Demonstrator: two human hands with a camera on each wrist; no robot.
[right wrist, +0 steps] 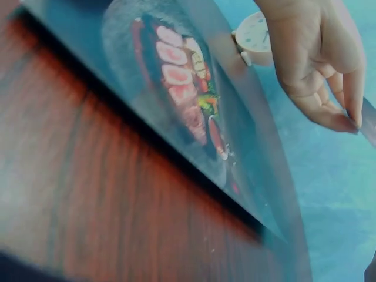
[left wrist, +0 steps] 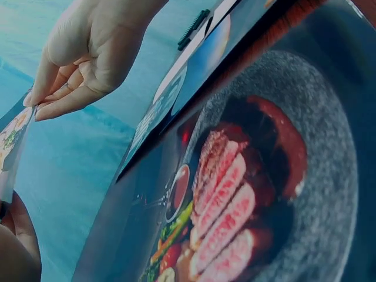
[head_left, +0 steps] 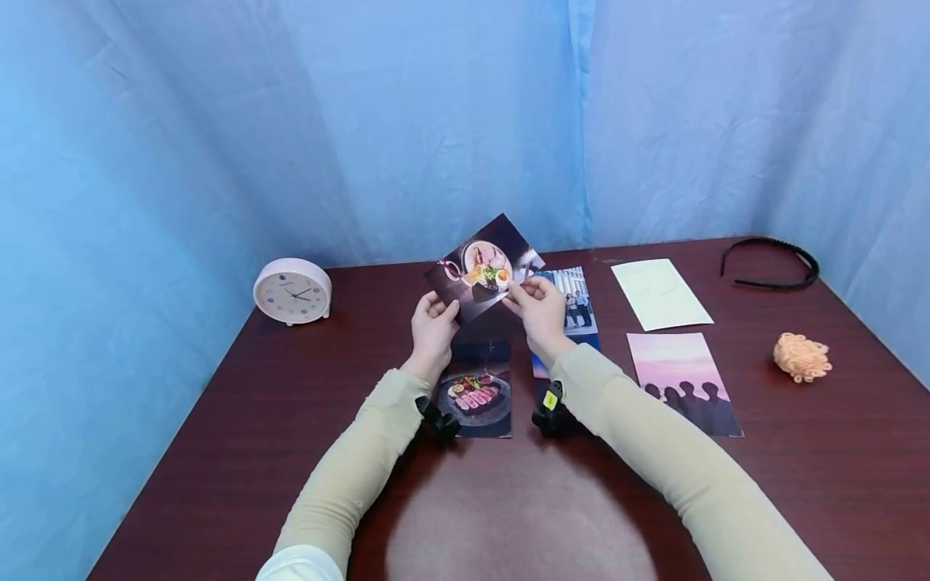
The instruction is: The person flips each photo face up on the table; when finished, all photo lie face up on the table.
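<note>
Both hands hold a photo print of a plate of food with an egg up above the table, tilted. The left hand pinches its lower left edge between thumb and fingers. At the lower right edge the right hand pinches it; the left wrist view shows that right hand with thumb and fingertip on the print's edge. Beneath the hands lies a photo of sliced steak on a plate. A group photo sits partly under the right hand and forearm, with another bluish print below it, mostly hidden.
On the right lie a pale blank sheet, a pink sunset photo with silhouettes, a black headband and a peach yarn ball. A white clock stands at the back left. Blue curtains enclose the table.
</note>
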